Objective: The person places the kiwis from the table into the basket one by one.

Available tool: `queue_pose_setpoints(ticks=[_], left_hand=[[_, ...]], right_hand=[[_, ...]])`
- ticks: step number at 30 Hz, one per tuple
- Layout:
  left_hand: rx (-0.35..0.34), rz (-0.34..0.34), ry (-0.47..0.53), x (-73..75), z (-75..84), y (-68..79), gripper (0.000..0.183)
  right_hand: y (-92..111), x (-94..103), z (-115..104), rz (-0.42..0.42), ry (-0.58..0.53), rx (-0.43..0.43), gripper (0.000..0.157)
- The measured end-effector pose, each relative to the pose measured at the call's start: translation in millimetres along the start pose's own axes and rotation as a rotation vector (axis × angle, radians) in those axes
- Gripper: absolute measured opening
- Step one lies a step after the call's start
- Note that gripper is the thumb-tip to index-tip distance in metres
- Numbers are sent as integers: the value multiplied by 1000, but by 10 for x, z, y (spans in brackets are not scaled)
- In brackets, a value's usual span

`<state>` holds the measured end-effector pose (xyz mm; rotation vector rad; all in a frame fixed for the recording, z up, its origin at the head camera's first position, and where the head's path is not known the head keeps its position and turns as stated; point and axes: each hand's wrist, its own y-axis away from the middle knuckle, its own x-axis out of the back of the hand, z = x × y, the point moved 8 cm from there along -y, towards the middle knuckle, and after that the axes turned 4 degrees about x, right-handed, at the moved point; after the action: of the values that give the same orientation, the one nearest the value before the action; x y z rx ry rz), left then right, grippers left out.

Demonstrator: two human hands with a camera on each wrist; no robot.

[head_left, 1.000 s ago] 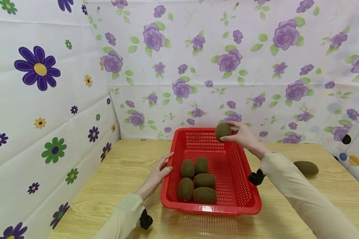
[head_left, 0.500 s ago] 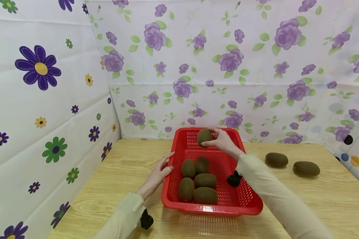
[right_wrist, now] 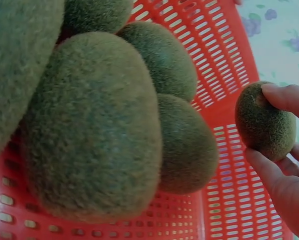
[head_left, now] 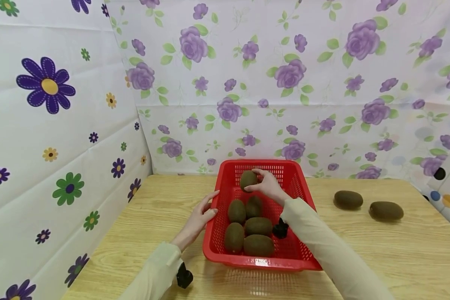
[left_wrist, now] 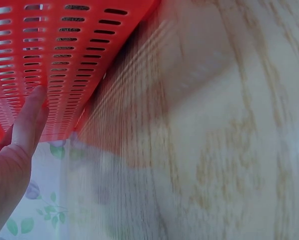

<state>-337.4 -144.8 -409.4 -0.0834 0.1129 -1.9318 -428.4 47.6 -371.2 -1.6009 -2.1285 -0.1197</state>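
My right hand (head_left: 270,186) pinches a brown fuzzy kiwi (head_left: 249,181) between thumb and fingertips, over the far end of the red basket (head_left: 260,262). In the right wrist view the held kiwi (right_wrist: 265,122) shows its stem end by a fingertip. Several kiwis (head_left: 258,245) lie together in the basket's left and middle part. On the basket's left side, my left hand (head_left: 196,217) touches the wall near the rim. The left wrist view shows that hand's fingers (left_wrist: 27,122) fairly straight against the perforated outer wall.
To the right of the basket, two kiwis, a nearer one (head_left: 386,211) and a farther one (head_left: 348,200), lie on the wooden table (head_left: 390,254). Behind the table hangs a flowered cloth (head_left: 262,83). Another patterned sheet (head_left: 75,137) covers the left side.
My right hand has carried the kiwi left and slightly lower, from the basket's far right corner to above its far left part. My left hand has stayed in place.
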Motion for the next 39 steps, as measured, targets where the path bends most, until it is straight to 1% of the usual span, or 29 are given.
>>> queue_pose_setpoints(ticks=[6,10,15,18,20,24,28,34,39], left_hand=[[3,3,1,-10,1,-4,53],[21,12,0,-5,9,-10,52],[35,6,15,-28,92,20,52],[34,-5,8,-60,154,51,53],[31,-4,-1,-67,167,59,53],[33,14,-6,-20,83,23,53],[29,28,-16,22,-2,-12,52],[25,32,-12,32,-23,-7,51],[32,25,-2,4,6,6,52]], right_hand=[[-25,-54,100,0,6,-5,70],[-56,-105,172,2,34,-7,69],[-94,-170,281,9,58,-25,69],[-102,-207,306,0,51,-9,67],[-105,-230,307,-8,36,1,66],[-119,-257,302,-13,56,7,68],[-142,-273,301,-15,124,9,68],[-159,-298,359,-22,156,-14,66],[-138,-317,405,-36,199,-36,66]])
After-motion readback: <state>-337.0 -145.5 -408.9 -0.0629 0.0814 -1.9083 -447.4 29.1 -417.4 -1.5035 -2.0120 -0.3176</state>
